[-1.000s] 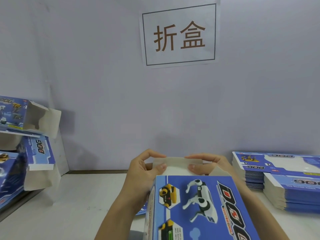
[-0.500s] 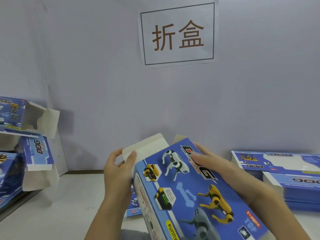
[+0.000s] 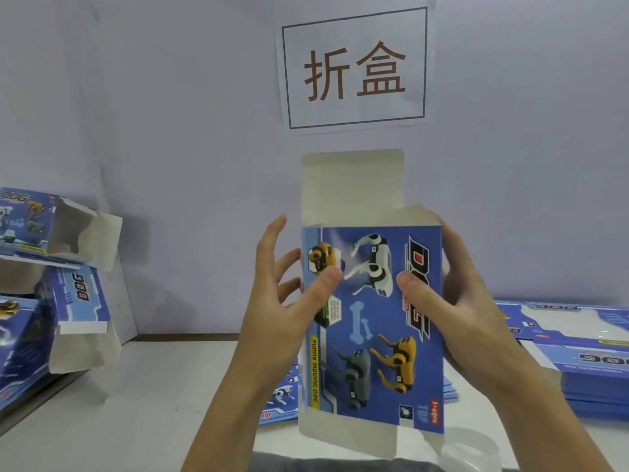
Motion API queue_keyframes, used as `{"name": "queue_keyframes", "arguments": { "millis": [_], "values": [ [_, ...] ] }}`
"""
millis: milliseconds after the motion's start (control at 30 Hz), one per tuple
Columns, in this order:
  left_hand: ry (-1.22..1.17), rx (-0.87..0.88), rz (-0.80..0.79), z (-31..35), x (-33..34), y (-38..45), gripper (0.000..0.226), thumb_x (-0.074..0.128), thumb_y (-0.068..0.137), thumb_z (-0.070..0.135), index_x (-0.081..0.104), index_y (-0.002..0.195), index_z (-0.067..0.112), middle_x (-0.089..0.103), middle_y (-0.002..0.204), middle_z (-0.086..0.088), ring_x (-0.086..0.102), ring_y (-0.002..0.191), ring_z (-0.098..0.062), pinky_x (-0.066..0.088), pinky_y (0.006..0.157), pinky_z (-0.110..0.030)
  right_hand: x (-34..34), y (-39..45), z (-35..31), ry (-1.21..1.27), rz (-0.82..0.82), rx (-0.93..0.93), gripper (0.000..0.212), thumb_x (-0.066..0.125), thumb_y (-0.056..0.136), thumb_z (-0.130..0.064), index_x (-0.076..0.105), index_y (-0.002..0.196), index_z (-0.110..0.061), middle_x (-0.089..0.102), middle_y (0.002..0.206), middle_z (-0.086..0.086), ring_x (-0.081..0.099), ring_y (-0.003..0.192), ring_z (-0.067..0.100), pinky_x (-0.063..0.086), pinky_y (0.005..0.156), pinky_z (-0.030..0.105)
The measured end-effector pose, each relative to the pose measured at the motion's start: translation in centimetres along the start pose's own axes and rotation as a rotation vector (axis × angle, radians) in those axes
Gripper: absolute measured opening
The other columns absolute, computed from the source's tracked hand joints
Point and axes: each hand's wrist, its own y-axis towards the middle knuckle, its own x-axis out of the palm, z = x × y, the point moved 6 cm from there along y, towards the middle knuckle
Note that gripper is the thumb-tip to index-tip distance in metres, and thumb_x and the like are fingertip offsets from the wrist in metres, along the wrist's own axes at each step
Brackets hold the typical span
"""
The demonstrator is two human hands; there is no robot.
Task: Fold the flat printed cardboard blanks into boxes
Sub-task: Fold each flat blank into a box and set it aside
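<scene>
A blue printed box [image 3: 374,321] with toy dogs on its front stands upright in the air between my hands. Its plain grey top flap [image 3: 352,185] sticks straight up and its bottom flap hangs open. My left hand [image 3: 282,301] holds the box's left edge, thumb pressed on the front face, fingers behind. My right hand [image 3: 456,301] grips the right edge the same way, thumb on the front. A stack of flat printed blanks [image 3: 578,352] lies on the table at the right.
Folded boxes [image 3: 47,267] with open flaps are piled at the left against the wall. A flat blank [image 3: 280,400] lies on the white table under the held box. A paper sign [image 3: 354,69] hangs on the wall ahead.
The box has swung from lying tilted toward me to standing upright and higher. Its top flap now points straight up, and both hands have shifted to the sides with thumbs in front.
</scene>
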Motion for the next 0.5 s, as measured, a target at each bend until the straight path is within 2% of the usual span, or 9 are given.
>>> {"name": "queue_keyframes", "arguments": {
  "millis": [67,100,133,200,267,333,400,467,500],
  "values": [
    [0.018,0.078,0.005,0.6,0.2,-0.2,0.080,0.077,0.070,0.062,0.031,0.136,0.067,0.053,0.133,0.020,0.060,0.107,0.013,0.055,0.077,-0.013,0.4,0.0,-0.3,-0.041,-0.040,-0.024,0.070,0.072,0.087,-0.034,0.035,0.143,-0.055,0.063,0.133,-0.002,0.069,0.111,0.026,0.061,0.082,0.044],
    [0.041,0.111,0.009,0.7,0.3,-0.3,0.078,0.075,0.069,0.056,0.034,0.136,0.064,0.052,0.133,0.020,0.058,0.104,0.018,0.052,0.076,-0.007,0.6,0.0,-0.4,-0.085,-0.049,-0.036,0.069,0.070,0.090,-0.032,0.034,0.143,-0.057,0.064,0.131,-0.004,0.070,0.108,0.025,0.061,0.081,0.042],
    [0.061,0.124,0.013,0.7,0.3,-0.3,0.075,0.073,0.068,0.054,0.038,0.134,0.063,0.052,0.132,0.019,0.058,0.104,0.018,0.052,0.076,-0.007,0.8,0.0,-0.6,-0.128,-0.051,-0.037,0.066,0.068,0.093,-0.029,0.034,0.141,-0.059,0.067,0.126,-0.005,0.071,0.103,0.027,0.062,0.079,0.045],
    [0.067,0.100,0.015,0.3,0.4,-0.3,0.063,0.071,0.066,0.055,0.046,0.123,0.064,0.057,0.125,0.018,0.064,0.103,0.006,0.059,0.077,-0.021,1.0,0.0,-0.5,-0.187,-0.056,-0.005,0.066,0.061,0.096,-0.021,0.034,0.137,-0.064,0.070,0.112,0.004,0.064,0.094,0.047,0.059,0.075,0.059],
    [0.052,0.073,-0.002,-0.2,0.4,-0.3,0.053,0.071,0.067,0.053,0.050,0.115,0.060,0.061,0.113,0.022,0.068,0.100,-0.004,0.062,0.069,-0.029,1.0,-0.1,-0.3,-0.239,-0.052,0.041,0.063,0.057,0.098,-0.016,0.036,0.134,-0.063,0.065,0.106,0.020,0.054,0.095,0.060,0.054,0.073,0.066],
    [0.043,0.054,-0.024,-0.4,0.7,-0.4,0.047,0.072,0.068,0.049,0.052,0.111,0.056,0.062,0.106,0.023,0.070,0.096,-0.008,0.061,0.064,-0.029,0.7,0.3,0.2,-0.252,-0.021,0.092,0.052,0.053,0.100,-0.014,0.043,0.128,-0.057,0.064,0.100,0.021,0.058,0.091,0.054,0.056,0.077,0.062],
    [0.058,0.027,-0.063,-0.9,1.1,-0.5,0.047,0.073,0.069,0.049,0.051,0.111,0.051,0.062,0.106,0.019,0.070,0.095,-0.010,0.061,0.064,-0.030,0.0,0.5,1.1,-0.208,0.057,0.163,0.036,0.047,0.103,-0.018,0.056,0.112,-0.052,0.062,0.089,0.022,0.064,0.074,0.037,0.061,0.075,0.043],
    [0.065,-0.016,-0.125,-1.4,1.8,-0.6,0.046,0.068,0.071,0.057,0.048,0.111,0.045,0.066,0.100,0.016,0.070,0.091,-0.009,0.062,0.070,-0.031,-0.4,0.5,1.4,-0.185,0.125,0.170,0.025,0.037,0.105,-0.040,0.062,0.103,-0.044,0.056,0.080,0.015,0.055,0.069,0.022,0.050,0.069,0.036],
    [0.053,-0.034,-0.136,-1.7,2.1,-0.6,0.045,0.062,0.072,0.061,0.047,0.109,0.042,0.066,0.091,0.016,0.069,0.085,-0.006,0.061,0.071,-0.029,-0.2,0.4,1.4,-0.226,0.147,0.154,0.034,0.031,0.103,-0.053,0.061,0.104,-0.038,0.056,0.075,0.002,0.053,0.071,0.015,0.046,0.071,0.034]
  ]
}}
